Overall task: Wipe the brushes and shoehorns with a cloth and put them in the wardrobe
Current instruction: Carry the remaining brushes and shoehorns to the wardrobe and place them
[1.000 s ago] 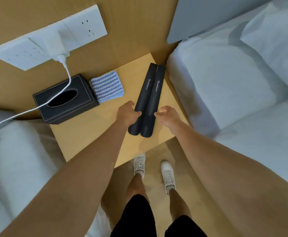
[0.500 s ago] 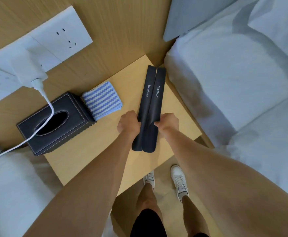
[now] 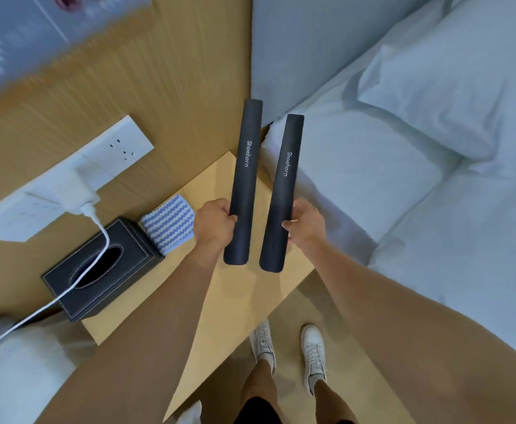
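Both bare arms are stretched forward over the wooden bedside table (image 3: 241,289). The left hand (image 3: 213,224) is curled around the left shoehorn (image 3: 244,179), with the fingers wrapped tight on its lower part. The right hand (image 3: 307,223) is curled around the right shoehorn (image 3: 282,191) in the same way, and the fingertips can be seen on its front.

Two black shoehorns are counted. Both are held up in the air above the table, side by side but apart, with a gap between them. Each one is long and thin. The long side of each runs from about 6 o'clock to 12 o'clock, tipped a little toward 1 o'clock. The rounded ends are pointed down toward the person, and the far ends are pointed away, toward the wall and the bed (image 3: 403,148). The word "Shoehorn" is written on each.

One blue and white striped cloth (image 3: 171,224) is left folded on the table, at 9 o'clock from the left hand. One black tissue box (image 3: 103,267) is set just beside the cloth, and a white cable (image 3: 66,295) is draped over it.
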`<action>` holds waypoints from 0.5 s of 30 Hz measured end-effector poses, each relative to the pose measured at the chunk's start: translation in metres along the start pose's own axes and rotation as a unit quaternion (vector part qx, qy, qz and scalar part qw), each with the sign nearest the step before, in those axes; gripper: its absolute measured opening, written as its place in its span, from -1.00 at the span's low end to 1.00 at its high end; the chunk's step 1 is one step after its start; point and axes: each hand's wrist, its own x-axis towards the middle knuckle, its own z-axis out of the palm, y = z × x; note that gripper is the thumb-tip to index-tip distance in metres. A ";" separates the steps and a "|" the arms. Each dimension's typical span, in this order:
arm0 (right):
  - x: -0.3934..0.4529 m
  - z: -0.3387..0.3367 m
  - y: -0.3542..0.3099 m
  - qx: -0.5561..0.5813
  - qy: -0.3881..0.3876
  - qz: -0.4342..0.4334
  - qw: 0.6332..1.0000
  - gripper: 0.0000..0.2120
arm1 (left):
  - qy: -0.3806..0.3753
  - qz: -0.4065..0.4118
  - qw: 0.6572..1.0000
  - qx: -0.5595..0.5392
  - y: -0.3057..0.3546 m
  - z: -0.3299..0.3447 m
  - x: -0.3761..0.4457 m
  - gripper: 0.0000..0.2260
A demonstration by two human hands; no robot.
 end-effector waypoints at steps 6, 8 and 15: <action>-0.030 -0.084 -0.048 0.081 0.034 -0.091 0.992 -0.67 | 0.045 0.094 0.993 -0.052 0.076 -0.039 -0.022 -0.96; -0.043 -0.115 -0.064 0.089 0.051 -0.124 0.987 -0.66 | 0.046 0.122 0.988 -0.081 0.102 -0.048 -0.031 -0.98; -0.097 -0.237 -0.093 0.073 0.112 -0.209 0.969 -0.59 | 0.050 0.222 0.961 -0.159 0.202 -0.072 -0.077 -0.79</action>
